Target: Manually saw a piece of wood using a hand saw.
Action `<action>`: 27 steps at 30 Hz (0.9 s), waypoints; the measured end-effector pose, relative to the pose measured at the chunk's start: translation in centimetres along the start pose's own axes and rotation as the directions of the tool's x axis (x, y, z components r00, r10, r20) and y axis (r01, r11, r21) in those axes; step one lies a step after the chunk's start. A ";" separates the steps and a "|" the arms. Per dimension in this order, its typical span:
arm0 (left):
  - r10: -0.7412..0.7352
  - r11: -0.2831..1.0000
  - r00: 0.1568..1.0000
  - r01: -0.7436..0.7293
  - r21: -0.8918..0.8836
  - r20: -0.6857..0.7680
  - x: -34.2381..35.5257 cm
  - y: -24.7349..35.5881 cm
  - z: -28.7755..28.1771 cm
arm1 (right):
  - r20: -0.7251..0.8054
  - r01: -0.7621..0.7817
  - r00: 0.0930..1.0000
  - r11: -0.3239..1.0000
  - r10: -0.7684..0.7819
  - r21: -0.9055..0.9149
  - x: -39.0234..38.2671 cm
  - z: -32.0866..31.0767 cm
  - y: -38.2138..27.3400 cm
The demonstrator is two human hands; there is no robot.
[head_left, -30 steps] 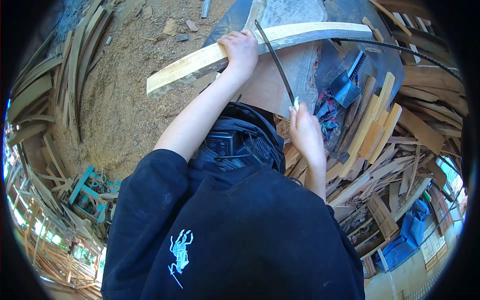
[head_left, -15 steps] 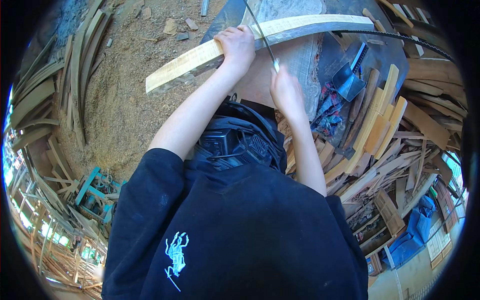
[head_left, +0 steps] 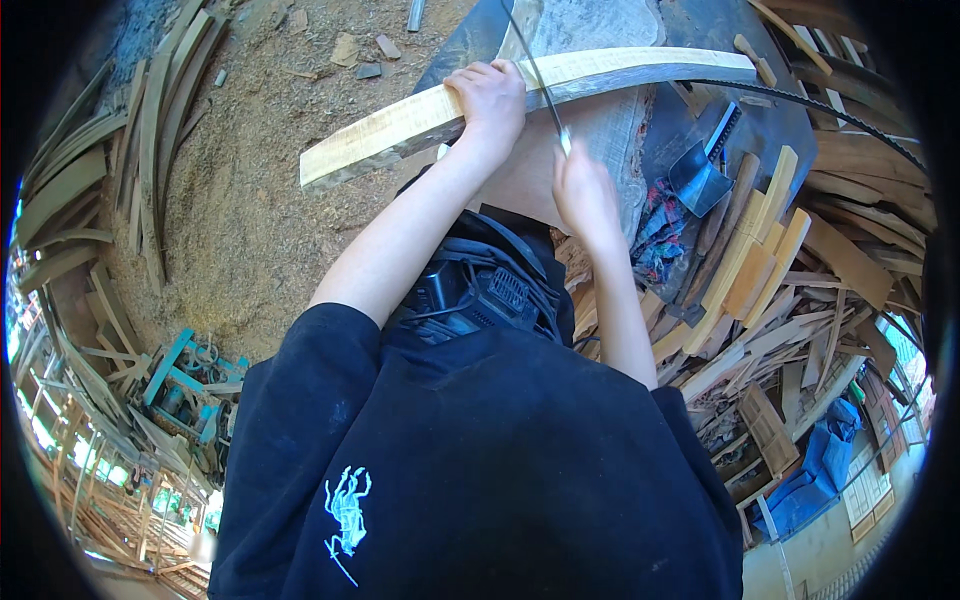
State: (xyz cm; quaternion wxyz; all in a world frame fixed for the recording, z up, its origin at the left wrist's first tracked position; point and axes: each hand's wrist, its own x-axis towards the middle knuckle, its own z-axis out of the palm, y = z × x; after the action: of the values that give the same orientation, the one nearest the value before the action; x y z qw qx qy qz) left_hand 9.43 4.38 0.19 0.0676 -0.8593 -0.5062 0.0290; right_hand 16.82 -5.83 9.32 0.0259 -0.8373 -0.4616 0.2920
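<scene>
A long, slightly curved wooden plank (head_left: 640, 62), pale on top and grey along its near side, lies across the upper part of the view. My left hand (head_left: 490, 105) is closed over its middle, fingers wrapped across the far edge. Just right of that hand, a thin dark blade (head_left: 536, 75), which looks like a hand saw seen edge-on, crosses the plank. My right hand (head_left: 586, 190), smeared a little by motion, is closed round the near end of the saw, where a pale bit shows above the fist. Its teeth cannot be made out.
Under the plank is a dark work surface with a grey slab (head_left: 600, 130). To the right lie a dark square-ended tool (head_left: 700, 178), a plaid cloth (head_left: 660, 220) and stacked wood strips (head_left: 750, 270). Sawdust (head_left: 260, 200) covers the ground leftward, near curved boards (head_left: 155, 140) and a teal machine (head_left: 185, 375).
The plank, both hands and the saw appear slightly farther right and lower, partly because the view has shifted. Both grips look the same.
</scene>
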 end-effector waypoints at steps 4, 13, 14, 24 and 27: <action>0.012 0.998 0.999 -0.010 -0.063 0.038 0.0 0.1 0.0 | -0.051 0.072 0.996 0.997 -0.071 0.012 2.5 0.8 0.2; -0.003 1.000 0.997 0.004 -0.011 0.082 -0.1 -1.1 0.1 | 0.081 -0.102 0.991 0.995 0.104 -0.021 -6.7 -1.9 0.5; 0.003 1.000 0.998 -0.002 -0.011 0.062 -0.1 -0.9 -0.2 | 0.039 -0.058 0.997 0.998 0.059 -0.016 -5.4 -1.5 0.3; 0.043 0.995 0.986 -0.027 -0.098 0.162 0.2 -0.6 -0.5 | 0.013 -0.035 0.999 0.999 0.035 0.013 -1.5 -0.4 -0.5; 0.025 0.993 0.984 -0.004 -0.120 0.174 0.3 -1.4 -0.3 | 0.058 -0.068 0.996 0.998 0.068 -0.007 -5.7 -1.9 -0.2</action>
State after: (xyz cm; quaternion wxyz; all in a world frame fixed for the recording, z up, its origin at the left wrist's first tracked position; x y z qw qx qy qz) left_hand 8.36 5.27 0.67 -0.0290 -0.8595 -0.5048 0.0747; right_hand 15.32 -9.82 13.59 0.0002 -0.8437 -0.4341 0.3158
